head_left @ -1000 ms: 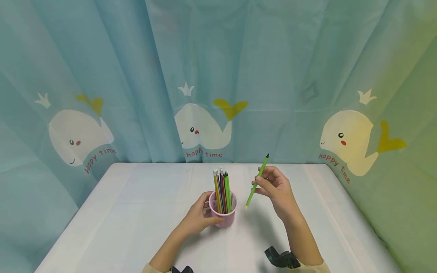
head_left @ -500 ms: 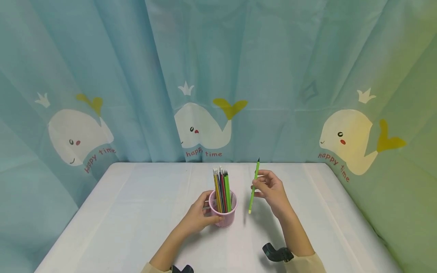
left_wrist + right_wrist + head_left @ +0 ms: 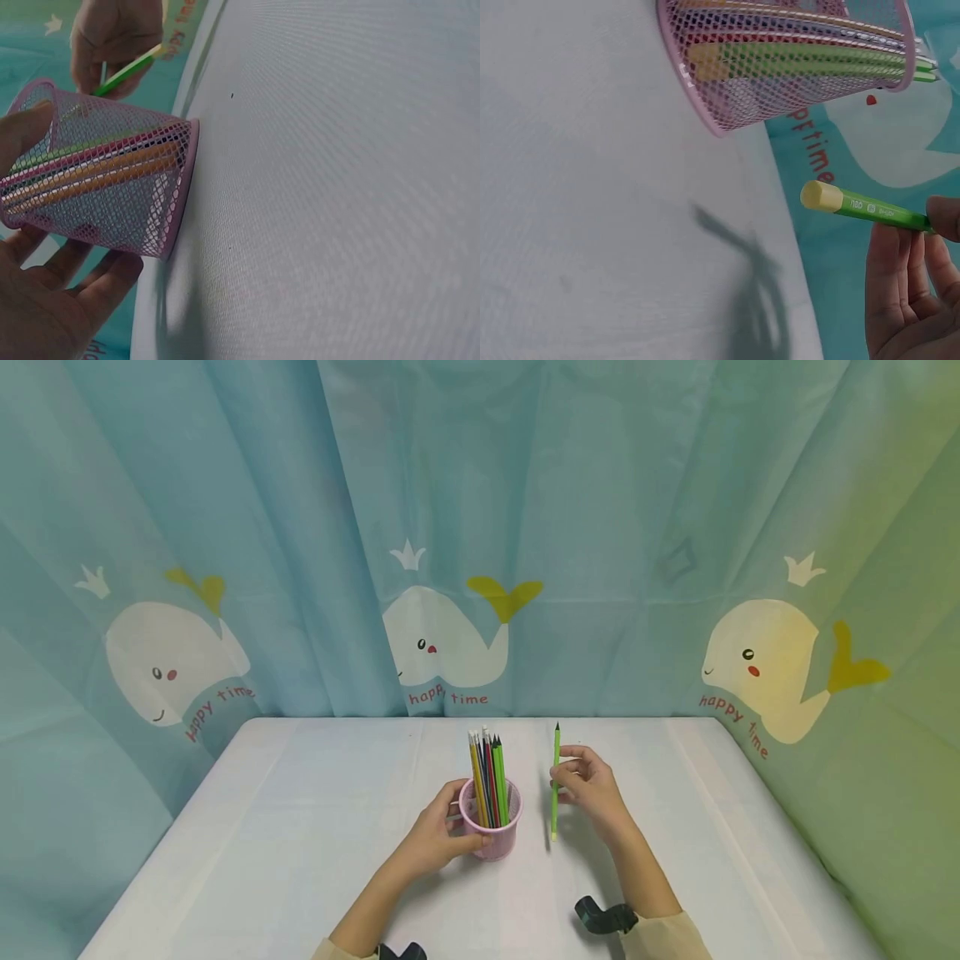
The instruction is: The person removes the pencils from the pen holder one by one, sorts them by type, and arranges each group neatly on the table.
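My left hand [image 3: 429, 840] grips a pink mesh pencil cup [image 3: 501, 843] from its left side, thumb across the front. The cup stands upright on the white table. Inside lean several pencils [image 3: 484, 785]: yellow, dark, red and green ones. To the right of the cup, my right hand [image 3: 597, 792] pinches a green pencil [image 3: 555, 810] between thumb and fingers, almost upright, dark tip up. Its pale yellow end points down, apart from the cup and above the table in the right wrist view, where the pencil [image 3: 881, 212] casts a shadow.
The white table [image 3: 315, 810] reaches back to a blue-green curtain [image 3: 615, 527] printed with white whales. Black wrist mounts [image 3: 606, 917] sit at both forearms.
My right hand has moved left and down with the green pencil, which has turned from a slant to nearly upright. The left hand and the cup have stayed in place.
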Demonstrator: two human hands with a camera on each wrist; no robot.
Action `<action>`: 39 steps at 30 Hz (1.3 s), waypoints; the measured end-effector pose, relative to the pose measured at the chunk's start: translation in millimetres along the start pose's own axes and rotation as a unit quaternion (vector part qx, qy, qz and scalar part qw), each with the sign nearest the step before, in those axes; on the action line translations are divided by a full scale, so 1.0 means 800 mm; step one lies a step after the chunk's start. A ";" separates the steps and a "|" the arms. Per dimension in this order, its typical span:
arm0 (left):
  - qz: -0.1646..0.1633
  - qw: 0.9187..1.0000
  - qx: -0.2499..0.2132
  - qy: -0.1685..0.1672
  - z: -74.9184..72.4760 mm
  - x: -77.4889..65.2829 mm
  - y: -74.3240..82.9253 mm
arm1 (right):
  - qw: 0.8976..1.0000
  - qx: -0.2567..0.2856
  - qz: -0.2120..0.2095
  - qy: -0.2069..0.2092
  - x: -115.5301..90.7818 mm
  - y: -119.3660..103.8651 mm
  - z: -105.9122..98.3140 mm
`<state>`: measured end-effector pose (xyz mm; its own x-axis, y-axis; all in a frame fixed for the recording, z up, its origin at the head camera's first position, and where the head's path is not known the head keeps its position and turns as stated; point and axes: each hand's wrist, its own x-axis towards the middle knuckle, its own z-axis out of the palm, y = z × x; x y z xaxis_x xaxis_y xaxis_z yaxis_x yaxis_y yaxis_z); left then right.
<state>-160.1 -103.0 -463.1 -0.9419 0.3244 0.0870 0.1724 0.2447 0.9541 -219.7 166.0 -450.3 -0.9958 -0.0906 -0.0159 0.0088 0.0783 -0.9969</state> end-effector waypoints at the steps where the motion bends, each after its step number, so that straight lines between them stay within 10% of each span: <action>1: 0.000 1.000 0.000 0.000 0.000 0.000 0.000 | 1.000 -0.005 0.000 -0.001 0.001 0.002 0.000; 39: -0.002 1.000 0.007 0.001 -0.001 0.000 -0.001 | 0.987 -0.146 0.067 0.005 0.023 0.028 0.013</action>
<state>-160.2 -103.8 -464.0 -0.9433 0.3211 0.0841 0.1730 0.2594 0.9501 -237.0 156.0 -473.7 -0.9882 -0.0501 -0.1447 0.1161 0.3713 -0.9212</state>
